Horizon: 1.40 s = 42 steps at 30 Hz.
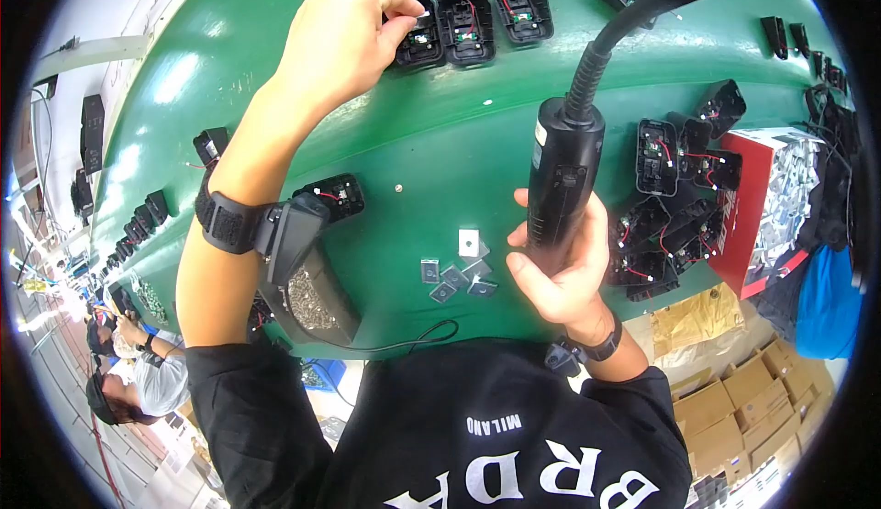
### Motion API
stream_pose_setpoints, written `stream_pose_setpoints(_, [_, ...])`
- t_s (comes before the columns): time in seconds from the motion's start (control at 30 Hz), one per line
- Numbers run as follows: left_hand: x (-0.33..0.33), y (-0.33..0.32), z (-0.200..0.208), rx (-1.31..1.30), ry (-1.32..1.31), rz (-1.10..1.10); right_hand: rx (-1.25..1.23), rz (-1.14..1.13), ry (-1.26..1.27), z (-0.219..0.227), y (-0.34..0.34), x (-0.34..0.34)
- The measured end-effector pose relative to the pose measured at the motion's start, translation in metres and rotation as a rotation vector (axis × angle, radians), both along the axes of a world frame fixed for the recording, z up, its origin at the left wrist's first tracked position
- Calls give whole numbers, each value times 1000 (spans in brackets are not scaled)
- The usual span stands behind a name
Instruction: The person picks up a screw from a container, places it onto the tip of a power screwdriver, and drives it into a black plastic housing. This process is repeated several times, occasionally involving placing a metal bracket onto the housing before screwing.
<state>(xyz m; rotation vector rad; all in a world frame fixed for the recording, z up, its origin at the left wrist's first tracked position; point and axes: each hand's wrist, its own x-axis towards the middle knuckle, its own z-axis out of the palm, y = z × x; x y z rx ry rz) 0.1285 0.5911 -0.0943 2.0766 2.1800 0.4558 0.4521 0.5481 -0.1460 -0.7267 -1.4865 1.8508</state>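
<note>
My left hand (353,32) reaches to the far side of the green table. Its thumb and forefinger pinch at the leftmost of three black plastic housings (426,50); a pale bit shows at the fingertips, too small to name. The other two housings (468,27) (521,6) stand beside it, open side up, with red wires and small green boards inside. In my right hand (569,275) is a black electric screwdriver (562,160), held upright with its thick cable rising to the upper right. Its tip is hidden. Several small silvery square plates (452,277) lie between my arms.
At right, more wired housings (657,156) are piled beside a red box (741,234) of silvery parts. A bin of small screws (312,300) stands under my left forearm, next to another housing (340,197). A co-worker (138,385) sits at far left.
</note>
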Motion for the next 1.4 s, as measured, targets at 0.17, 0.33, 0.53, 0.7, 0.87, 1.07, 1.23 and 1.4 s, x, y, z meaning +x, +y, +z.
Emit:
stream_pose_setpoints(0.17, [4,-2,1,-25,-40,99,22,16,-6,1,1,-1])
stream_pose_setpoints(0.33, [2,-9,-16,81,18,113,-3,-66,4,2,0,-4])
stream_pose_setpoints(0.53, [12,-12,-22,188,84,268,29,25,-20,1,2,1])
stream_pose_setpoints(0.7, [6,-6,-18,179,-69,389,0,11,-21,0,1,1])
stream_pose_setpoints(0.87, [-5,5,-5,-46,-150,474,-4,2,-21,2,-1,-1])
stream_pose_setpoints(1.07, [-7,-12,-15,287,32,198,-17,-49,-35,3,-1,-5])
stream_pose_setpoints(1.23, [-15,-37,-4,282,61,189,-11,-55,6,1,-2,-4])
stream_pose_setpoints(1.4, [-38,-53,-11,93,3,171,-93,-22,-5,14,0,-8])
